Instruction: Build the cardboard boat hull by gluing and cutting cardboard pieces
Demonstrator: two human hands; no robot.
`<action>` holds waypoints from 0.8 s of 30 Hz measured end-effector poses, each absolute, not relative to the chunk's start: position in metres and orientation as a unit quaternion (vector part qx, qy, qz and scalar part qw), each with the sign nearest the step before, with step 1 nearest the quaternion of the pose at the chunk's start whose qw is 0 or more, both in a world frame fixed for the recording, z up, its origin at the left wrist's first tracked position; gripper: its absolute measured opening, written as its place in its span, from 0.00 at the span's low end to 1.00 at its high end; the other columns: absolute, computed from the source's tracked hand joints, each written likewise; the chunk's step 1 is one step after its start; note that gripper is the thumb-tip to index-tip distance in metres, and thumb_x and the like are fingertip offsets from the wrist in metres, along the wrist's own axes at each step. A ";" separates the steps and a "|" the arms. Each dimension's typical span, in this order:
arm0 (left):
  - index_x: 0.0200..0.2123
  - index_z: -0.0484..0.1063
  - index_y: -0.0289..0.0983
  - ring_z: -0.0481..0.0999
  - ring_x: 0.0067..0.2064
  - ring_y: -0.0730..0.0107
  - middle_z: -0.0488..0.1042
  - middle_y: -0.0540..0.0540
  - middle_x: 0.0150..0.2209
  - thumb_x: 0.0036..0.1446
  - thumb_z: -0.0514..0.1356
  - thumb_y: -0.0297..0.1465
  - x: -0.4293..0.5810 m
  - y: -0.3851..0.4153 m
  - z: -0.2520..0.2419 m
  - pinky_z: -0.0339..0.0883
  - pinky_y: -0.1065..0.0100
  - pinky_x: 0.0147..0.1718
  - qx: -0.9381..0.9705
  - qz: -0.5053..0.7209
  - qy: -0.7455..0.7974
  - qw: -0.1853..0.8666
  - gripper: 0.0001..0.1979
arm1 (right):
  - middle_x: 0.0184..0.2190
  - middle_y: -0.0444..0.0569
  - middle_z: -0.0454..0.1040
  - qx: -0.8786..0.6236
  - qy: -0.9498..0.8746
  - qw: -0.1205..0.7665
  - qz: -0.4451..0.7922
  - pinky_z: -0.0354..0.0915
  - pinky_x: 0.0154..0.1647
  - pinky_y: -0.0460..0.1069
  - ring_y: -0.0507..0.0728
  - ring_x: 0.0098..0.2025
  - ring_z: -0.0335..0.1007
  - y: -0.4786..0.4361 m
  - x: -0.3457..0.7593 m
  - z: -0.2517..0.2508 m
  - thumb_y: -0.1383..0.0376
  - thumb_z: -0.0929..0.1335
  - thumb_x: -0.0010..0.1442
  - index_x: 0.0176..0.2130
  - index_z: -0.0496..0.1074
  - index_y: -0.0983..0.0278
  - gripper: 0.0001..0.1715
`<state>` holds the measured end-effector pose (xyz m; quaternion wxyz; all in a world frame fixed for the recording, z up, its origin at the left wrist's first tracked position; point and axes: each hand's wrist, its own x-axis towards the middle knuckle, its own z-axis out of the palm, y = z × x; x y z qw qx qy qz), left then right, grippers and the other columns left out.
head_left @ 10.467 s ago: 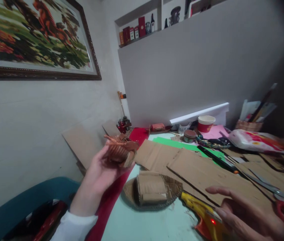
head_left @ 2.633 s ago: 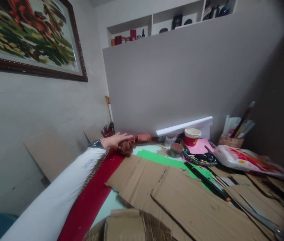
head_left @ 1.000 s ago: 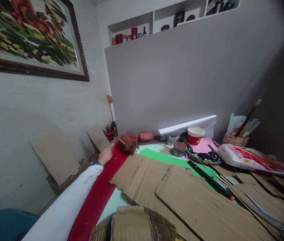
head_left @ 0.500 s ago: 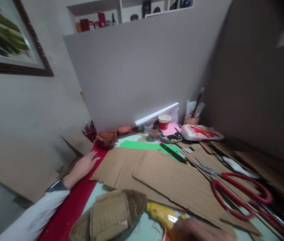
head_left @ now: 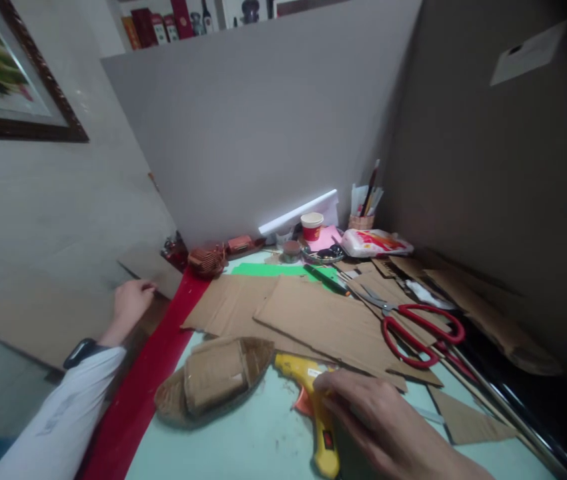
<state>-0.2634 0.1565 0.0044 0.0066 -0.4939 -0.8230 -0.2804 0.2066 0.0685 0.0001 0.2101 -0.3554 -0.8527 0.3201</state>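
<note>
A yellow hot glue gun (head_left: 321, 417) lies over the pale green tabletop, its nozzle toward the left. My right hand (head_left: 378, 413) has its bent fingers closed at the rear of the gun's barrel, and the handle shows below them. Just left of the nozzle rests a small boat-shaped cardboard model (head_left: 216, 377). Beyond the table's red left edge is my left hand (head_left: 131, 307), its fingers curled in beside a cardboard sheet (head_left: 151, 267); what they hold, if anything, is hidden.
Flat cardboard pieces (head_left: 323, 317) spread across the middle, with red-handled scissors (head_left: 388, 309) and a black cutter (head_left: 327, 280) on top. Behind stand a red paper cup (head_left: 312, 228), a white packet (head_left: 376, 243) and a brown woven object (head_left: 207, 260). Grey panels (head_left: 263, 133) enclose the back and right.
My left hand has moved off the red edge, outward and down, and its fingers have curled. More of the glue gun and my right hand shows. The view has shifted.
</note>
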 end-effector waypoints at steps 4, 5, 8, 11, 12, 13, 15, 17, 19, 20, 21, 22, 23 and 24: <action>0.44 0.74 0.34 0.77 0.36 0.68 0.77 0.46 0.40 0.64 0.61 0.37 -0.237 0.146 0.021 0.75 0.62 0.35 -0.465 -0.376 -0.800 -0.056 0.12 | 0.31 0.45 0.75 -0.317 -0.878 0.220 0.283 0.62 0.31 0.46 0.54 0.30 0.71 0.070 0.209 -0.015 0.69 0.58 0.72 0.36 0.67 0.60 0.14; 0.42 0.73 0.34 0.76 0.32 0.71 0.76 0.48 0.36 0.64 0.60 0.37 -0.227 0.141 0.025 0.73 0.65 0.31 -0.463 -0.405 -0.785 -0.075 0.11 | 0.30 0.44 0.74 -0.309 -0.885 0.225 0.265 0.61 0.30 0.46 0.53 0.29 0.70 0.069 0.209 -0.017 0.70 0.58 0.71 0.35 0.66 0.60 0.14; 0.33 0.71 0.35 0.63 0.20 0.78 0.65 0.56 0.23 0.65 0.59 0.34 -0.188 0.120 0.042 0.61 0.73 0.20 -0.461 -0.496 -0.725 -0.126 0.10 | 0.26 0.42 0.70 -0.286 -0.904 0.242 0.206 0.58 0.25 0.46 0.52 0.24 0.64 0.066 0.210 -0.020 0.71 0.57 0.70 0.33 0.62 0.59 0.14; 0.26 0.67 0.37 0.52 0.16 0.80 0.51 0.59 0.17 0.64 0.56 0.32 -0.139 0.084 0.062 0.49 0.78 0.14 -0.447 -0.572 -0.663 -0.184 0.13 | 0.23 0.40 0.66 -0.264 -0.916 0.255 0.163 0.54 0.22 0.47 0.52 0.20 0.59 0.060 0.209 -0.022 0.71 0.54 0.70 0.32 0.59 0.58 0.16; 0.24 0.65 0.38 0.48 0.15 0.81 0.48 0.60 0.16 0.63 0.56 0.35 -0.122 0.070 0.067 0.46 0.78 0.13 -0.440 -0.588 -0.646 -0.205 0.14 | 0.22 0.40 0.65 -0.253 -0.919 0.262 0.153 0.54 0.21 0.47 0.52 0.20 0.58 0.058 0.209 -0.023 0.70 0.53 0.71 0.32 0.59 0.58 0.17; 0.23 0.64 0.38 0.47 0.15 0.81 0.48 0.59 0.16 0.61 0.58 0.37 -0.104 0.055 0.070 0.44 0.79 0.12 -0.436 -0.595 -0.634 -0.233 0.16 | 0.22 0.40 0.64 -0.241 -0.921 0.270 0.145 0.54 0.21 0.47 0.52 0.19 0.58 0.055 0.208 -0.023 0.68 0.52 0.73 0.31 0.59 0.58 0.19; 0.21 0.64 0.37 0.47 0.16 0.82 0.51 0.58 0.17 0.58 0.62 0.40 -0.068 0.027 0.071 0.44 0.79 0.12 -0.426 -0.603 -0.607 -0.294 0.18 | 0.21 0.39 0.64 -0.220 -0.915 0.306 0.146 0.53 0.22 0.48 0.52 0.19 0.58 0.052 0.207 -0.021 0.64 0.52 0.75 0.29 0.59 0.58 0.22; 0.20 0.67 0.36 0.44 0.15 0.83 0.49 0.59 0.15 0.54 0.67 0.35 -0.034 0.006 0.062 0.43 0.81 0.12 -0.377 -0.619 -0.486 -0.489 0.17 | 0.20 0.39 0.64 -0.224 -0.891 0.341 0.198 0.54 0.23 0.47 0.51 0.19 0.58 0.049 0.207 -0.015 0.60 0.53 0.76 0.27 0.60 0.59 0.25; 0.17 0.66 0.36 0.38 0.15 0.83 0.47 0.60 0.14 0.54 0.68 0.34 -0.005 -0.003 0.048 0.40 0.80 0.10 -0.303 -0.622 -0.349 -0.632 0.19 | 0.19 0.39 0.64 -0.250 -0.845 0.355 0.313 0.55 0.24 0.46 0.50 0.19 0.61 0.047 0.209 -0.006 0.58 0.56 0.75 0.26 0.61 0.59 0.25; 0.17 0.66 0.35 0.38 0.14 0.84 0.47 0.60 0.14 0.54 0.69 0.33 0.007 -0.005 0.041 0.39 0.79 0.10 -0.263 -0.615 -0.304 -0.678 0.19 | 0.18 0.39 0.65 -0.268 -0.810 0.351 0.385 0.57 0.25 0.45 0.50 0.20 0.63 0.046 0.210 -0.001 0.57 0.57 0.75 0.27 0.62 0.60 0.24; 0.18 0.67 0.35 0.38 0.15 0.83 0.48 0.59 0.14 0.55 0.68 0.33 0.017 -0.005 0.035 0.39 0.79 0.11 -0.226 -0.606 -0.279 -0.710 0.19 | 0.18 0.38 0.65 -0.285 -0.769 0.344 0.458 0.59 0.26 0.45 0.50 0.20 0.64 0.045 0.211 0.003 0.57 0.58 0.74 0.28 0.63 0.60 0.23; 0.18 0.66 0.35 0.37 0.14 0.84 0.48 0.59 0.14 0.56 0.68 0.34 0.027 -0.005 0.030 0.39 0.79 0.11 -0.204 -0.595 -0.250 -0.736 0.20 | 0.18 0.38 0.66 -0.295 -0.724 0.339 0.524 0.60 0.26 0.45 0.50 0.20 0.66 0.044 0.212 0.007 0.56 0.59 0.73 0.29 0.63 0.60 0.22; 0.17 0.65 0.35 0.37 0.14 0.84 0.48 0.59 0.14 0.57 0.68 0.35 0.035 -0.004 0.025 0.38 0.79 0.11 -0.191 -0.582 -0.230 -0.757 0.21 | 0.19 0.38 0.66 -0.295 -0.682 0.342 0.576 0.61 0.27 0.45 0.50 0.21 0.67 0.042 0.213 0.011 0.55 0.60 0.72 0.30 0.64 0.60 0.20; 0.17 0.63 0.35 0.37 0.14 0.84 0.48 0.59 0.13 0.57 0.67 0.36 0.042 -0.003 0.022 0.37 0.78 0.10 -0.186 -0.569 -0.212 -0.772 0.23 | 0.20 0.39 0.67 -0.290 -0.649 0.349 0.611 0.62 0.27 0.45 0.51 0.23 0.67 0.041 0.213 0.014 0.55 0.61 0.71 0.31 0.65 0.61 0.18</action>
